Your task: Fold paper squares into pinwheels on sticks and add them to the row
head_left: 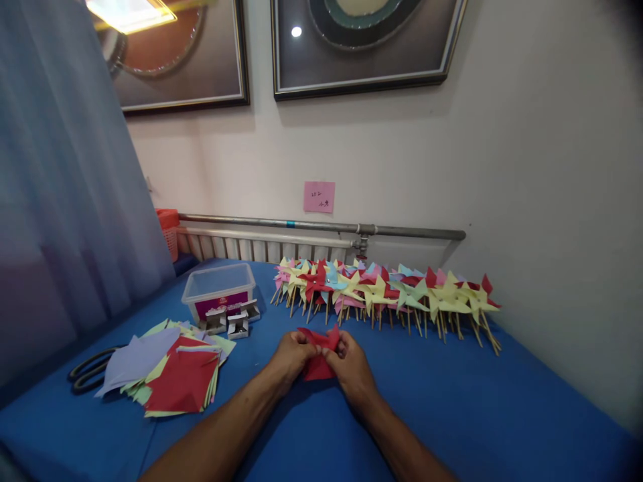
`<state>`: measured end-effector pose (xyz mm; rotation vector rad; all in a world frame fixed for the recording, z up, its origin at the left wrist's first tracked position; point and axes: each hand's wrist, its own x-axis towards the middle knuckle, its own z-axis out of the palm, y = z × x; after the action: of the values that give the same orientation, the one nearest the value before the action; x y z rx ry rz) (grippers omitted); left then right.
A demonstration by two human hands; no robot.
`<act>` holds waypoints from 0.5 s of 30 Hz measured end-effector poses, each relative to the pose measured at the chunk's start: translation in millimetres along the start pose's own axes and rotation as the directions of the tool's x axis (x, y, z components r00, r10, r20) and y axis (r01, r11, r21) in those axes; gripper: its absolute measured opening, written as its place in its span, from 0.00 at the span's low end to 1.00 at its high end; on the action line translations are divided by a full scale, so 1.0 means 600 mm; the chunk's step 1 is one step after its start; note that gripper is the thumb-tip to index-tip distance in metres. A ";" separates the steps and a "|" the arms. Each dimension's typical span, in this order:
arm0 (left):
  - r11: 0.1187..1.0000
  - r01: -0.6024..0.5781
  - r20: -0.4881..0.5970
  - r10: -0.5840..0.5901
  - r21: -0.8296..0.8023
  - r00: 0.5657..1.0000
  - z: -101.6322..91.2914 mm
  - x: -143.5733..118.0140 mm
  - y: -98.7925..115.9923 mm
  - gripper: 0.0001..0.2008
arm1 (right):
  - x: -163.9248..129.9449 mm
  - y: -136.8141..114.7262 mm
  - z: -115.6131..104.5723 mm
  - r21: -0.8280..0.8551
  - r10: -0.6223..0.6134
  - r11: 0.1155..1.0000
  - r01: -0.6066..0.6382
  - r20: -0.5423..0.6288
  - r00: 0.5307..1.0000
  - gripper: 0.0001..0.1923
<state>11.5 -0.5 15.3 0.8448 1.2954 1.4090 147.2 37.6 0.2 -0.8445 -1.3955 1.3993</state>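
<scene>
A red paper sheet (319,369), its upper corners bent inward, is held just above the blue tabletop (321,432). My left hand (295,355) pinches it from the left, thumb near the middle. From the right, my right hand (352,365) grips the same paper, its thumb close to the other one. Part of the folded paper is covered by my fingers. Beyond my hands stand many finished paper pinwheels (379,294) on thin sticks, in red, yellow, pink, blue and green.
On the left lies a pile of coloured paper sheets (183,380), with black-handled scissors (90,371) partly under it. Behind are small open boxes (238,326) and a clear plastic tub (218,284). A metal pipe (321,225) runs along the wall. A curtain (75,174) hangs at left.
</scene>
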 end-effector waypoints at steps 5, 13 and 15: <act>0.988 0.016 0.002 -0.015 -0.151 1.000 -0.001 -0.004 0.012 0.12 | -0.004 -0.009 -0.002 0.049 -0.027 0.999 0.024 0.054 0.998 0.23; 0.944 -0.056 -0.172 -0.001 -0.327 0.985 -0.009 0.004 0.024 0.11 | -0.030 -0.024 0.000 -0.338 -0.257 0.893 0.299 0.165 0.952 0.29; 0.947 -0.077 -0.174 0.022 -0.313 0.985 -0.006 0.003 0.021 0.11 | -0.032 -0.028 0.003 -0.409 -0.303 0.843 0.350 0.177 0.936 0.16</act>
<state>4.7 1.1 26.6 0.5517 1.1322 1.7047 154.1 17.2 14.0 -0.7671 -1.8788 0.8885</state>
